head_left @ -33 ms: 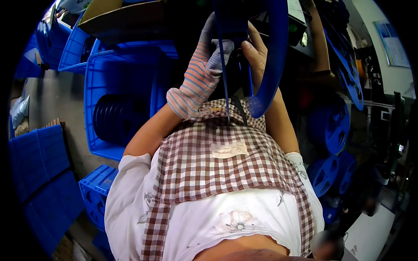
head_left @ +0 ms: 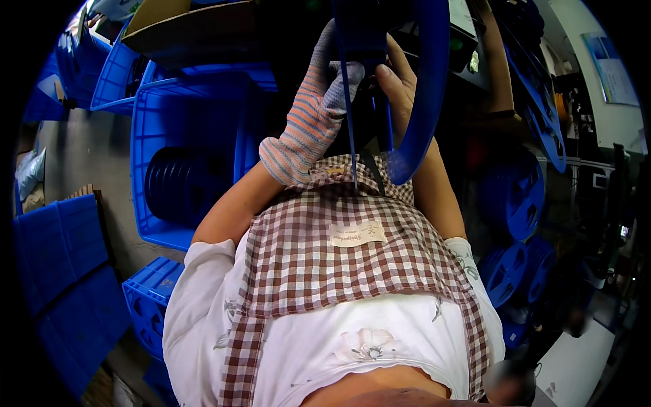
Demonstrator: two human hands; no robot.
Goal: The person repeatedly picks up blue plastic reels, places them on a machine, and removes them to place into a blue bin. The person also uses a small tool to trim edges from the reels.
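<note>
A blue plastic reel (head_left: 428,88) stands nearly edge-on in front of my chest, its two flanges apart and its top cut off by the frame. My left hand (head_left: 308,119), in a grey and orange striped knit glove, grips it from the left, thumb against the near flange edge. On the other side my bare right hand (head_left: 401,85) holds it, thumb bent inward near the hub and fingers partly hidden behind the far flange. The lower rim hangs just over my checked apron (head_left: 346,264). Dark shadow hides the hub.
Left of me an open blue crate (head_left: 152,115) holds several dark reels (head_left: 180,183). A cardboard box (head_left: 193,34) sits beyond it. Stacked blue bins (head_left: 68,251) stand farther left. On my right are several blue reels (head_left: 515,197) and a white surface (head_left: 576,359).
</note>
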